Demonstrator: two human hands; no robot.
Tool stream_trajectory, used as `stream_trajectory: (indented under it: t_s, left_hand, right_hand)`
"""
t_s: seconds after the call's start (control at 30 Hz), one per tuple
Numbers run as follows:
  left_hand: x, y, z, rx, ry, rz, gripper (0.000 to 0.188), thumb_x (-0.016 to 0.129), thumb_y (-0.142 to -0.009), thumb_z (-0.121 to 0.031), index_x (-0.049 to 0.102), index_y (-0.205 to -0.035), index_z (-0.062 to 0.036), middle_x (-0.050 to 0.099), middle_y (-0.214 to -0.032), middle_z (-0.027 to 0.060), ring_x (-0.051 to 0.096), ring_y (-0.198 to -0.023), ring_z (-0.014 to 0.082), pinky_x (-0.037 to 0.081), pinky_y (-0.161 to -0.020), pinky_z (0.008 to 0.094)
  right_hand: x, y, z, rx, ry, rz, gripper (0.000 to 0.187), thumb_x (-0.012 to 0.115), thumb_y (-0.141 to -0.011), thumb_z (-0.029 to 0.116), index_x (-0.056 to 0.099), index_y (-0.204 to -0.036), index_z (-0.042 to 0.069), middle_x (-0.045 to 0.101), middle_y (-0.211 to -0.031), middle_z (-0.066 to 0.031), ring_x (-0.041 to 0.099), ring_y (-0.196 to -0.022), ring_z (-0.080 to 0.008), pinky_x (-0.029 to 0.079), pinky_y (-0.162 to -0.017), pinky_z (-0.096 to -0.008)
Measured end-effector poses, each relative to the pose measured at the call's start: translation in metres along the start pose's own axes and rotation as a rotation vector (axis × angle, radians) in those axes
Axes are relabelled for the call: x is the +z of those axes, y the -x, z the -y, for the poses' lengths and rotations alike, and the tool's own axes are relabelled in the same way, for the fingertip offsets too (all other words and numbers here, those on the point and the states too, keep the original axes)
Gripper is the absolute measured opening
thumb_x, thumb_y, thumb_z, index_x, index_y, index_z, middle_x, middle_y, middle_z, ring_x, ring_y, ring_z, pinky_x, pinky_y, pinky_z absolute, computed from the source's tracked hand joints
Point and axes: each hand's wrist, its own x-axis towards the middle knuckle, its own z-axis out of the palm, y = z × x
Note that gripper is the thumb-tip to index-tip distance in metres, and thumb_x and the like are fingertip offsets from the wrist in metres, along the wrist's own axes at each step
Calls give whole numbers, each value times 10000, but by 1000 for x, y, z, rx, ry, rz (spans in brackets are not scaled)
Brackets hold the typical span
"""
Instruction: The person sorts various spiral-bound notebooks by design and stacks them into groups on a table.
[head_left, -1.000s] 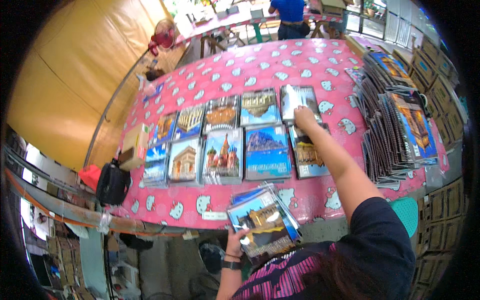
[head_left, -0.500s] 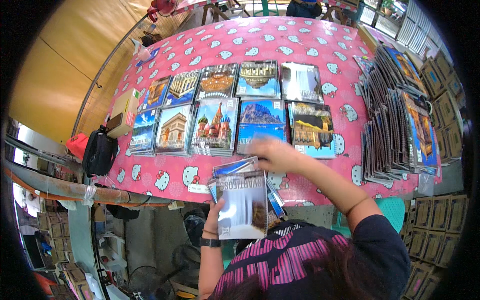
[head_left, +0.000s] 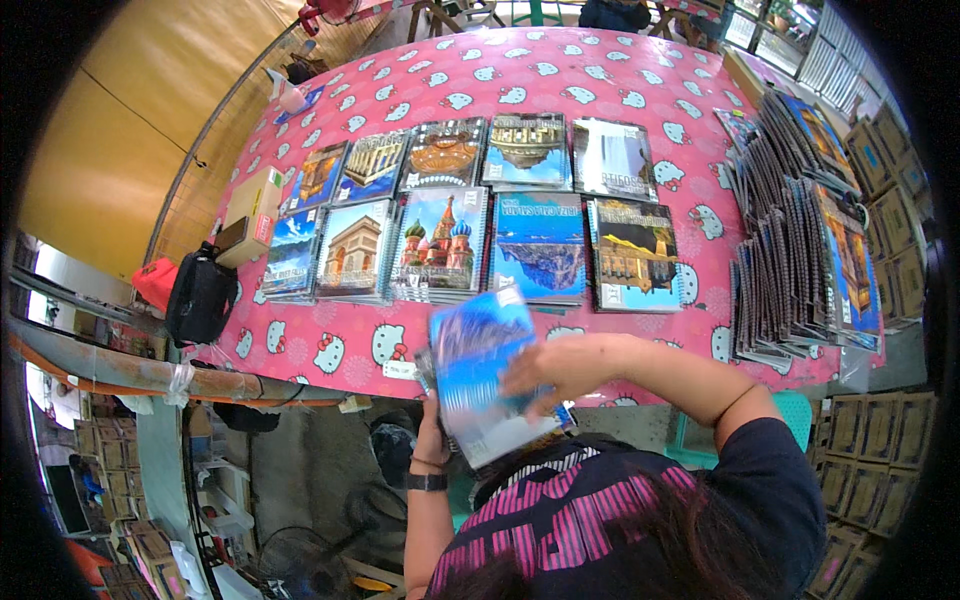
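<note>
My left hand (head_left: 430,436) grips a bundle of spiral notebooks from its left side, close to my body at the table's near edge. On top of the bundle lies a blue-covered notebook (head_left: 483,372), tilted and blurred by motion. At its right edge, my right hand (head_left: 565,370) holds it with bent fingers. Just beyond, two rows of notebook piles rest on the table. The nearest is a pile with a blue sea cover (head_left: 540,247), its picture upside down. Beside it are a cathedral-cover pile (head_left: 438,240) and a dark-and-yellow-cover pile (head_left: 637,255).
Tall stacks of spiral notebooks (head_left: 785,265) line the right side of the pink patterned table (head_left: 520,75). At the left edge are a black bag (head_left: 200,297) and a small carton (head_left: 253,210). A green chair (head_left: 790,420) stands at the near right.
My right hand has come back from the sea-cover pile toward my body with a blue notebook, now over the bundle's white-waterfall cover. The pile's top cover now shows upside down.
</note>
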Motion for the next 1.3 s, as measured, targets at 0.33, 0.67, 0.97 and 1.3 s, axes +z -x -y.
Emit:
stream_trajectory:
  t_s: [0.33, 0.67, 0.97, 1.3]
  left_hand:
    - [-12, -2, 8, 9, -114, -111, 622, 704, -730, -143, 373, -1253, -77, 503, -1136, 68, 480, -1058, 207, 400, -900, 349]
    - [-11, 4, 7, 29, -94, -156, 650, 696, -723, -132, 323, -1251, -67, 487, -1117, 87, 503, -1014, 225, 440, -849, 350]
    - [-28, -8, 10, -49, -94, 28, 591, 639, -797, -201, 352, -1296, -67, 494, -1205, 109, 504, -1090, 243, 448, -886, 413]
    - [-30, 24, 4, 49, -182, -205, 553, 637, -754, -117, 422, -1259, -50, 549, -1146, 85, 535, -1043, 228, 445, -875, 377]
  right_hand:
    - [-101, -67, -246, 974, 717, -565, 694, 733, -667, 419, 467, -1210, 78, 387, -1329, -168, 370, -1229, -349, 388, -959, -426]
    - [-111, -49, -121, 488, 570, -524, 266, 594, -805, 274, 645, -1013, 117, 641, -840, -167, 627, -779, -313, 496, -706, -404]
    - [-45, -29, -78, 578, 39, -385, 381, 640, -773, 281, 611, -1092, 76, 624, -1039, -144, 559, -1014, -312, 435, -888, -385]
    - [29, -163, -139, 443, 768, -323, 592, 605, -779, 340, 432, -1288, 92, 482, -1262, -175, 454, -1174, -323, 399, -926, -459]
